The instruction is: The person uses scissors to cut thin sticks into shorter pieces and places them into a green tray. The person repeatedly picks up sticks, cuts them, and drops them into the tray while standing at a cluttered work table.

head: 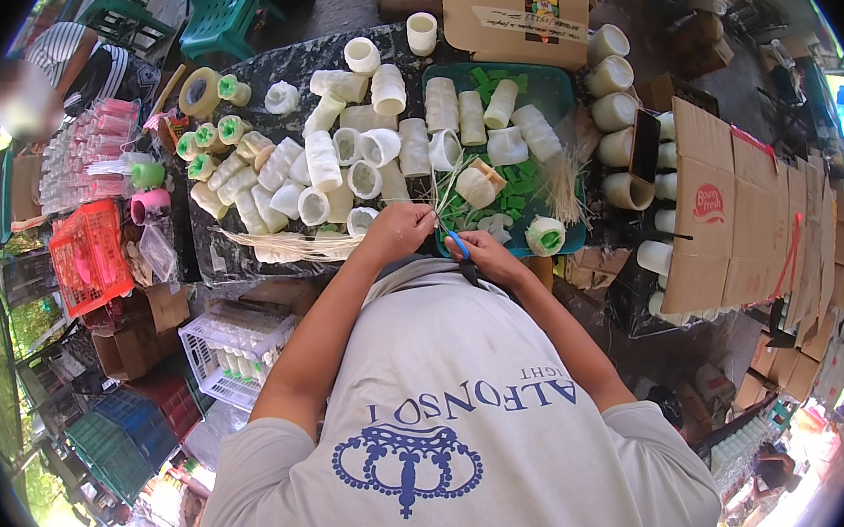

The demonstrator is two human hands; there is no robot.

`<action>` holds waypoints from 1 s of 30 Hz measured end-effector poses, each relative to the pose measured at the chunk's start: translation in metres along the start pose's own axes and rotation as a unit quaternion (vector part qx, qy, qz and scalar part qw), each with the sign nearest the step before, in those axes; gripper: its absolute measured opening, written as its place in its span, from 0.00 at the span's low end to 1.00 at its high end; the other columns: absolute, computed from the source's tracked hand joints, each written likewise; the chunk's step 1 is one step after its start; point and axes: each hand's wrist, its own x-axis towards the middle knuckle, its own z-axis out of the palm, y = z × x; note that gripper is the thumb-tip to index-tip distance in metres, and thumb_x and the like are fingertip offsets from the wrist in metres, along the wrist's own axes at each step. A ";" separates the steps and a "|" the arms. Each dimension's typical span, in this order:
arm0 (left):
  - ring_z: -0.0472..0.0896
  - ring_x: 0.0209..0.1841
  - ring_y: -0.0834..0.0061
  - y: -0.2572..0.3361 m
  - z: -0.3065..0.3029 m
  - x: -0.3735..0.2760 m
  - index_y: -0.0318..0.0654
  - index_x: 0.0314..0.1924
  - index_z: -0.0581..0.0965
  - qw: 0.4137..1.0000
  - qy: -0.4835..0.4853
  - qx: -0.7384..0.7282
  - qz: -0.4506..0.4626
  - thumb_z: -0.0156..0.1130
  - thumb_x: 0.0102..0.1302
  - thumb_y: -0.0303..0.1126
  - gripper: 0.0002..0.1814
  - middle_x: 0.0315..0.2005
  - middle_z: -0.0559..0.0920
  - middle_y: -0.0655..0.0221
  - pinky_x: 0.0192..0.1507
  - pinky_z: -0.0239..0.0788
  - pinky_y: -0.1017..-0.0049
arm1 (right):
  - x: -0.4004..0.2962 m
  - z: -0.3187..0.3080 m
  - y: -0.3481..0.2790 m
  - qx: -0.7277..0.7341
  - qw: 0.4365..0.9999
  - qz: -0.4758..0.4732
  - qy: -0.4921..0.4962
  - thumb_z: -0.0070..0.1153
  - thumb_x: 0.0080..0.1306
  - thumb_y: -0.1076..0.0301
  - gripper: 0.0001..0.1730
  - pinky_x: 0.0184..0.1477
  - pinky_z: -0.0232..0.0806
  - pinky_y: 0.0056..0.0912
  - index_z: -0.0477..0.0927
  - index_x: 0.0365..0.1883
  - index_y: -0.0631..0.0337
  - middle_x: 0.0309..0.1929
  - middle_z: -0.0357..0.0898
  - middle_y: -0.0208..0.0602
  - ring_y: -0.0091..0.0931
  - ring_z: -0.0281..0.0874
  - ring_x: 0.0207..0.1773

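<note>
My left hand (405,230) grips a small bundle of thin pale strands (448,184), whose ends fan out above the fingers. My right hand (483,252) is closed on scissors with a blue handle (459,245); their blades point up-left at the strands near my left fingertips. Just beyond lies a teal tray (566,100) with green pieces (518,180), white and cream cylinders and another bunch of strands (564,189). Many off-white hollow cylinders (323,161) stand and lie left of the tray. A long bundle of pale strands (292,246) rests along the near table edge.
A tape roll (199,93) and green-filled cylinders (232,129) are at the table's left. Beyond the tray stands a cardboard box (513,18). Cardboard sheets (726,214) and large white cylinders (613,113) are at right. An orange basket (90,255) and a white crate (237,347) are at left. Another person sits at far left.
</note>
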 end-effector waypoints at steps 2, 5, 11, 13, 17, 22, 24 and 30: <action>0.81 0.31 0.56 -0.002 0.000 -0.001 0.32 0.33 0.80 1.000 0.008 0.004 0.009 0.55 0.73 0.37 0.16 0.27 0.83 0.55 0.37 0.72 0.62 | 0.000 0.000 0.002 -0.010 1.000 -0.002 -0.001 0.55 0.77 0.45 0.28 0.33 0.52 0.25 0.73 0.25 0.58 0.24 0.63 0.16 0.15 0.55 0.30; 0.81 0.31 0.53 0.003 -0.005 -0.003 0.33 0.33 0.80 0.999 0.019 0.020 0.017 0.56 0.72 0.37 0.15 0.27 0.82 0.54 0.36 0.72 0.59 | -0.003 0.001 -0.001 -0.017 1.000 0.007 -0.003 0.54 0.77 0.44 0.28 0.33 0.52 0.25 0.73 0.25 0.57 0.24 0.63 0.16 0.15 0.55 0.30; 0.81 0.33 0.47 0.016 -0.009 -0.006 0.36 0.30 0.79 0.990 0.029 0.128 0.044 0.57 0.70 0.37 0.14 0.27 0.82 0.53 0.36 0.71 0.53 | -0.004 0.003 -0.008 0.008 1.000 0.021 -0.013 0.54 0.77 0.44 0.28 0.34 0.52 0.24 0.72 0.25 0.56 0.25 0.63 0.16 0.15 0.55 0.30; 0.82 0.34 0.47 0.024 -0.013 -0.009 0.38 0.31 0.81 0.988 0.033 0.144 0.041 0.57 0.70 0.39 0.14 0.28 0.83 0.53 0.38 0.72 0.52 | -0.005 0.004 -0.013 0.005 1.000 0.016 -0.015 0.54 0.77 0.43 0.28 0.34 0.53 0.24 0.72 0.24 0.56 0.25 0.64 0.16 0.15 0.55 0.30; 0.82 0.34 0.48 0.024 -0.014 -0.008 0.39 0.29 0.80 0.981 0.047 0.176 0.069 0.57 0.70 0.38 0.14 0.27 0.83 0.55 0.37 0.72 0.52 | -0.005 0.003 -0.012 -0.010 0.999 0.025 -0.018 0.53 0.77 0.41 0.29 0.36 0.53 0.22 0.72 0.25 0.55 0.26 0.65 0.16 0.15 0.56 0.31; 0.81 0.33 0.49 0.020 -0.012 -0.008 0.39 0.28 0.78 0.971 0.060 0.204 0.113 0.58 0.69 0.36 0.13 0.27 0.81 0.55 0.37 0.72 0.53 | -0.005 0.003 -0.014 0.014 0.999 0.025 -0.024 0.54 0.77 0.42 0.29 0.36 0.54 0.23 0.72 0.25 0.56 0.26 0.66 0.18 0.16 0.57 0.31; 0.82 0.33 0.50 0.019 -0.012 -0.008 0.39 0.28 0.78 0.967 0.059 0.216 0.118 0.58 0.68 0.36 0.12 0.26 0.81 0.56 0.36 0.73 0.54 | -0.006 0.002 -0.019 0.013 0.999 0.032 -0.032 0.54 0.76 0.41 0.29 0.37 0.55 0.23 0.73 0.25 0.56 0.26 0.67 0.18 0.16 0.58 0.32; 0.83 0.33 0.52 0.018 -0.015 -0.011 0.40 0.28 0.77 0.955 0.061 0.263 0.124 0.60 0.66 0.34 0.09 0.26 0.81 0.59 0.36 0.74 0.56 | 0.002 0.005 -0.008 0.010 0.999 0.025 -0.026 0.55 0.77 0.43 0.29 0.37 0.57 0.24 0.74 0.25 0.59 0.26 0.68 0.19 0.16 0.60 0.32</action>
